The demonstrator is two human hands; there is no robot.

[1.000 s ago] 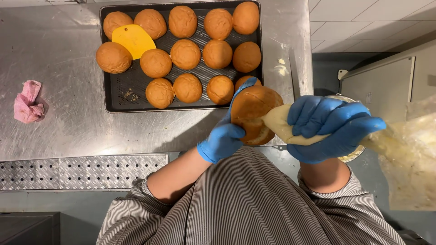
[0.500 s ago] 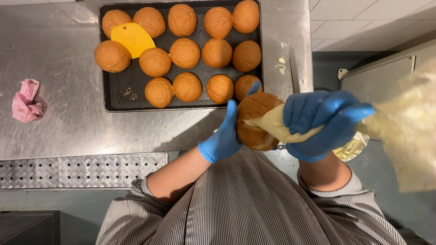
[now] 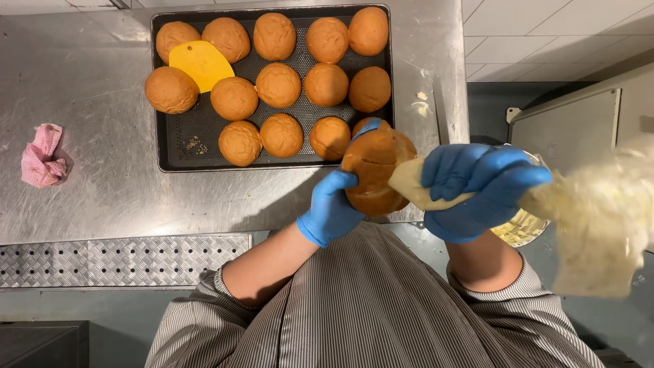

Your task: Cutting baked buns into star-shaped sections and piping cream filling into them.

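Now the left hand [image 3: 334, 208] has tilted its gripped bun [image 3: 375, 170]; the right hand [image 3: 477, 187] still squeezes the piping bag [image 3: 586, 218].

On the counter [image 3: 102, 184], a baking tray [image 3: 178, 153] at the far edge, full of buns [image 3: 278, 85] in rows, with a scraper [image 3: 201, 65] lying among those at its far left. Well left of the tray, a crumpled cloth [image 3: 42, 155] alone. Nearer than the tray, along the counter's front edge, a ribbed strip [image 3: 122, 259]. Off the tray's near right corner, above the counter edge, one bun [image 3: 373, 174] in the left hand [image 3: 332, 208]. Just right of it, touching, the tip of a piping bag [image 3: 593, 218] gripped in the right hand [image 3: 477, 187], the bag's bulk trailing farther right. Under the right hand, a bowl [image 3: 521, 228].
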